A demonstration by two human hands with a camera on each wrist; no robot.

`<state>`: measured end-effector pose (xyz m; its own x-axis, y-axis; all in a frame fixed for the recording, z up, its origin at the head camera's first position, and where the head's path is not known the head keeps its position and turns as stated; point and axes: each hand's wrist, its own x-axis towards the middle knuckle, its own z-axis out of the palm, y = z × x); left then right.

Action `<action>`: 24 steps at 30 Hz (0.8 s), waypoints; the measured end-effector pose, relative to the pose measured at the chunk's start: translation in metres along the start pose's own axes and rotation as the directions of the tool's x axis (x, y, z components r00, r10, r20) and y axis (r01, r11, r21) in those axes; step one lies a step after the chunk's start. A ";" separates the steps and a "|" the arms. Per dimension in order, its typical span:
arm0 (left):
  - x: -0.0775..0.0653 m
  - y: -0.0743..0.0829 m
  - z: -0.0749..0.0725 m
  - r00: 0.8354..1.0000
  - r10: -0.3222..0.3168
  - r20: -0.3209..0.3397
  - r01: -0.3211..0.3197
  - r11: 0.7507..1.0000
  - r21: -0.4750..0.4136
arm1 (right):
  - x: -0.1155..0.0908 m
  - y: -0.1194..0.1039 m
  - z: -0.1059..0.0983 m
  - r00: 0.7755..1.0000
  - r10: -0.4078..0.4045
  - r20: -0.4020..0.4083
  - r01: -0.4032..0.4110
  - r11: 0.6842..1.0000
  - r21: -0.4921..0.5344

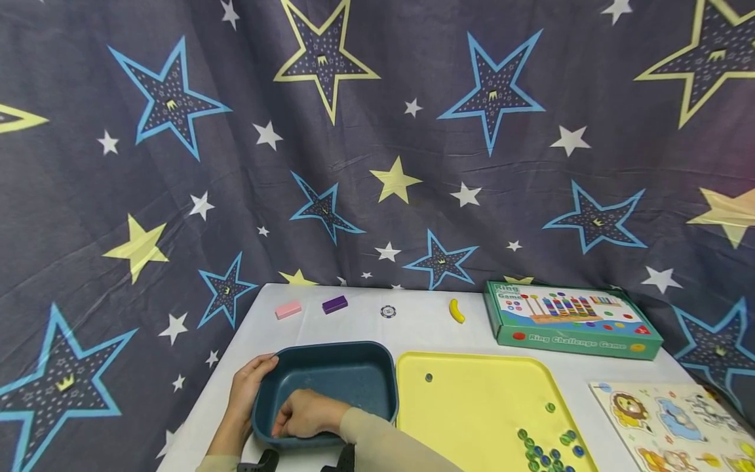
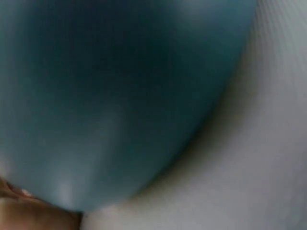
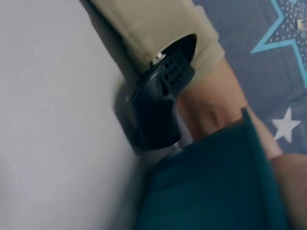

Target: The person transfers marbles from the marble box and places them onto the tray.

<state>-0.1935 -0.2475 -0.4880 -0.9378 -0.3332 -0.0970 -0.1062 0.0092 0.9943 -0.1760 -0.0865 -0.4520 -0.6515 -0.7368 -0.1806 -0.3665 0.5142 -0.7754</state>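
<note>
A dark teal plastic tub [image 1: 360,370] stands on the left part of the table. My left hand [image 1: 243,387] grips its left side near the far corner, with fingertips at the rim. Inside the tub, my right hand [image 1: 309,414] reaches down to the near left corner with its fingers bent. Whatever those fingertips touch or hold is hidden. The left wrist view is filled mostly by the tub's curved outer wall [image 2: 110,120], and a bit of a finger [image 2: 38,215] shows beside it. A blurred tub wall [image 3: 206,177] appears in the right wrist view.
A yellow tray [image 1: 466,406] with several glass marbles [image 1: 539,451] lies right of the tub. Behind are a pink block [image 1: 288,309], a purple block [image 1: 335,304], a poker chip [image 1: 388,312], a toy banana [image 1: 457,311] and a green game box [image 1: 578,321]. An animal puzzle board [image 1: 666,426] lies right.
</note>
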 end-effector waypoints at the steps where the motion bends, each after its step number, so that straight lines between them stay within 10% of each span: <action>1: 0.000 0.000 0.000 1.000 -0.001 0.001 0.001 1.000 0.002 | -0.002 0.000 -0.001 1.000 -0.008 -0.023 0.008 1.000 0.000; 15: 0.000 0.002 -0.002 1.000 -0.011 -0.023 0.013 0.997 0.070 | -0.068 0.022 -0.058 0.918 -0.126 -0.376 0.215 0.955 0.204; 24: 0.001 0.000 -0.002 0.999 -0.030 -0.032 0.032 0.998 0.051 | -0.126 0.050 -0.104 0.854 0.039 -0.520 0.181 0.913 0.365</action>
<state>-0.1939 -0.2503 -0.4884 -0.9231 -0.3634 -0.1256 -0.1527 0.0466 0.9872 -0.1811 0.0772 -0.4053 -0.9154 -0.3810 0.1302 -0.2102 0.1763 -0.9616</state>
